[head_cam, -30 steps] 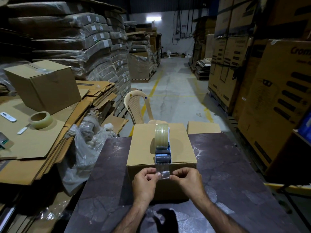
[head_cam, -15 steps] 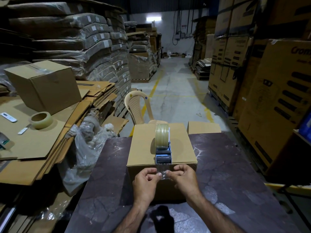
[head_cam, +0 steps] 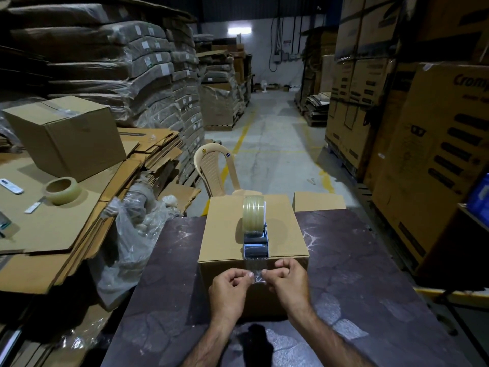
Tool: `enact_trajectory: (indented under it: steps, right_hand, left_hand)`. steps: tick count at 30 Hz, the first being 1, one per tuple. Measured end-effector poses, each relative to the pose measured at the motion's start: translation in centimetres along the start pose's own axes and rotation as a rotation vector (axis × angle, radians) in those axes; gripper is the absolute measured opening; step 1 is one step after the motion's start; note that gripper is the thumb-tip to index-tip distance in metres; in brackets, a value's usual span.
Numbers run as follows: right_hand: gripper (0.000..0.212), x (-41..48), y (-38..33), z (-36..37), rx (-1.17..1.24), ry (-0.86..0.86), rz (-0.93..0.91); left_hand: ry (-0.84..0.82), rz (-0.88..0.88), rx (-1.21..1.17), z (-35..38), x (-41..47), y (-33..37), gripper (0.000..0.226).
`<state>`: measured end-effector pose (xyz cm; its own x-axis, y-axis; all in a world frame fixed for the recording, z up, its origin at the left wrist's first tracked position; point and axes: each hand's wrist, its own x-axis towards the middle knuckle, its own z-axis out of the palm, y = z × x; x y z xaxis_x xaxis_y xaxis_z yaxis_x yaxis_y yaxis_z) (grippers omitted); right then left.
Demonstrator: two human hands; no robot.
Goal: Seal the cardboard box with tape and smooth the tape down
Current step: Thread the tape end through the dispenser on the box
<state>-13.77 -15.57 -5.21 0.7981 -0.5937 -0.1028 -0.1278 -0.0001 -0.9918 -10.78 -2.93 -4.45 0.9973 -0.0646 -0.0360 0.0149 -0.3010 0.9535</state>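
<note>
Both hands, left [head_cam: 229,287] and right [head_cam: 287,280], pinch the tape end [head_cam: 255,272] against the box's [head_cam: 227,234] near edge; dispenser [head_cam: 255,235] sits atop. Sealing looks barely begun, smoothing undone.

My bare left hand [head_cam: 229,289] and bare right hand [head_cam: 289,283]: no gloves, rings or watch; both forearms uncovered, lightly haired, no sleeve in view.

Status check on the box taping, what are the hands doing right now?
Left hand and right hand both pinching the tape end at the box front edge. Dispenser resting on top. Nothing in the way.
</note>
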Motion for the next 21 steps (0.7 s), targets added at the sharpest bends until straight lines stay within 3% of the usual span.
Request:
enact_trajectory:
  steps: [9, 21]
  right_hand:
    - [0.023, -0.25, 0.16, 0.03, -0.033, 0.018, -0.062]
    - [0.029, -0.69, -0.17, 0.19, -0.071, -0.014, -0.068]
  left_hand:
    - [0.041, 0.016, 0.060, 0.03, -0.33, 0.32, 0.017]
    - [0.034, 0.035, 0.102, -0.05, -0.32, 0.18, 0.020]
